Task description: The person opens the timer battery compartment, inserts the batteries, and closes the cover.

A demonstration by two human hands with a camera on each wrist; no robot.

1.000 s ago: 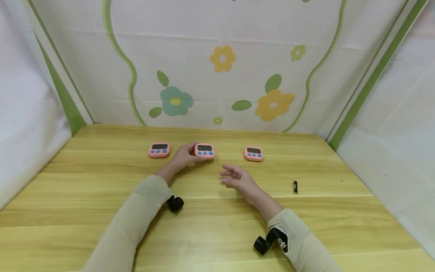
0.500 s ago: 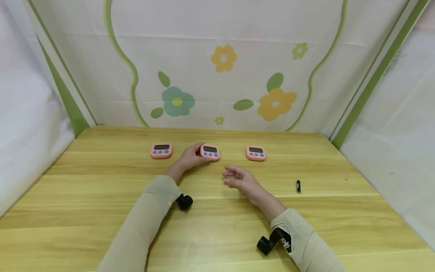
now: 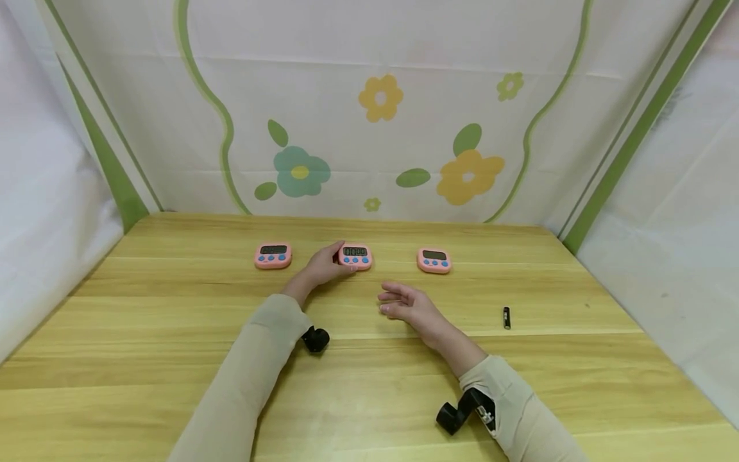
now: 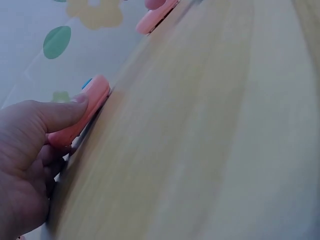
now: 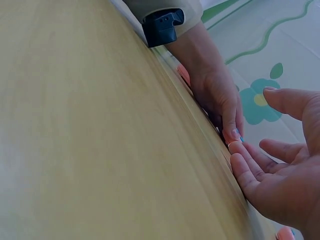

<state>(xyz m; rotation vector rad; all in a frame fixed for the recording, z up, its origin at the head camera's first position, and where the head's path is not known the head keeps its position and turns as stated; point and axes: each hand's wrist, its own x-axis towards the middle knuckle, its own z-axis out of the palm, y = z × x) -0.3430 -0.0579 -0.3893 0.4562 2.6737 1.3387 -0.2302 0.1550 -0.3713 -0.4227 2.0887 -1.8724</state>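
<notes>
My left hand (image 3: 324,265) grips the middle pink digital timer (image 3: 355,256) by its left side, thumb along the front edge and fingers at the back. Digits show on this timer's screen, above a row of blue buttons. In the left wrist view the thumb presses on the edge of the pink timer (image 4: 82,115), which sits low at the wooden surface. My right hand (image 3: 407,308) is held just in front and to the right of that timer, holding nothing. Its fingers are relaxed and spread apart in the right wrist view, where the right hand (image 5: 290,175) overlaps the left.
Another pink timer (image 3: 273,256) lies to the left, and a third pink timer (image 3: 434,261), its screen blank, to the right. A small black battery (image 3: 507,318) lies on the wooden table (image 3: 369,398) at the right. A flowered white curtain (image 3: 346,128) stands behind the table.
Over the last second the left hand and its timer have shifted slightly to the right, the view itself moving a little too. The right hand has stayed almost still.
</notes>
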